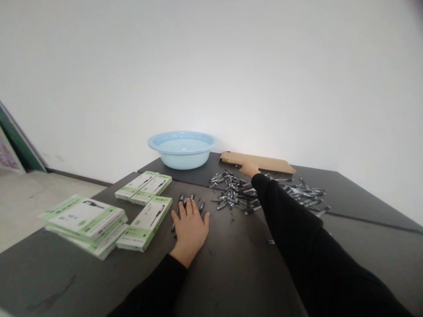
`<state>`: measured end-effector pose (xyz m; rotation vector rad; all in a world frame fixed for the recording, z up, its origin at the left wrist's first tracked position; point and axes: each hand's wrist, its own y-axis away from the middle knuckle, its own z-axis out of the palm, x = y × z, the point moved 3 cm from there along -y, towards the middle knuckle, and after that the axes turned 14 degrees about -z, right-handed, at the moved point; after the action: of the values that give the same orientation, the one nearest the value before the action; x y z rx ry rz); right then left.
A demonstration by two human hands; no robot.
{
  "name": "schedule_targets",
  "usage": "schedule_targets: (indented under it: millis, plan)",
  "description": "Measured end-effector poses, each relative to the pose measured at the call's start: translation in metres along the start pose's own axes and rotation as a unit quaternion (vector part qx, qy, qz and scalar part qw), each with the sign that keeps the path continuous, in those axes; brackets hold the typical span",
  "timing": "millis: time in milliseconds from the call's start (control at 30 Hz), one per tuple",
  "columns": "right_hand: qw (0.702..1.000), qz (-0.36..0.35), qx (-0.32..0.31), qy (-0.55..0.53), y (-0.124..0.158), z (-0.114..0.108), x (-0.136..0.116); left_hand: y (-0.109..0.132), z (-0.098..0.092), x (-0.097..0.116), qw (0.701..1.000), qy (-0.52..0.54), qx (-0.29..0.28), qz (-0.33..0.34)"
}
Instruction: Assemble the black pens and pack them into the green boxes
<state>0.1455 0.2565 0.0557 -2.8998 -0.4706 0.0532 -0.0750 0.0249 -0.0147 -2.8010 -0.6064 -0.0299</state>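
My left hand [191,231] lies palm down on the dark table with its fingers spread. Several black-and-clear pens [181,197] poke out from under its fingertips. Farther off, my right hand [250,168] stretches over the back of a loose heap of pens and pen parts [233,196], close to a brown paper envelope [264,162]. Its fingers look drawn together, and a small dark tip shows beside them. What they grip is too small to make out. To the left of my left hand lies a green-and-white pen box [147,222].
A stack of similar boxes [84,220] stands at the table's left edge, with two more boxes [143,187] behind. A light blue basin [183,152] sits near the white wall. One stray piece [271,242] lies beside my right sleeve. Flat panels [16,141] lean at far left.
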Motion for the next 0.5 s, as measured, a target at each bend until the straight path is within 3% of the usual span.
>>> schedule_targets:
  millis: [133, 267, 400, 500]
  plan:
    - [0.999, -0.036, 0.028, 0.017, 0.038, -0.04, -0.013, 0.0, -0.001, 0.001, 1.0, 0.01, 0.0, -0.008]
    - [0.994, -0.079, 0.081, 0.003, 0.102, -0.071, -0.024, 0.001, -0.005, 0.0, 0.998, 0.058, 0.036, -0.005]
    - [0.976, -0.087, 0.161, -0.116, 0.177, -0.079, -0.035, 0.008, -0.022, 0.007, 0.979, 0.175, 0.086, 0.056]
    - [0.948, -0.069, 0.212, -0.229, 0.225, -0.07, -0.049, 0.026, -0.036, 0.023, 0.941, 0.305, 0.05, 0.136]
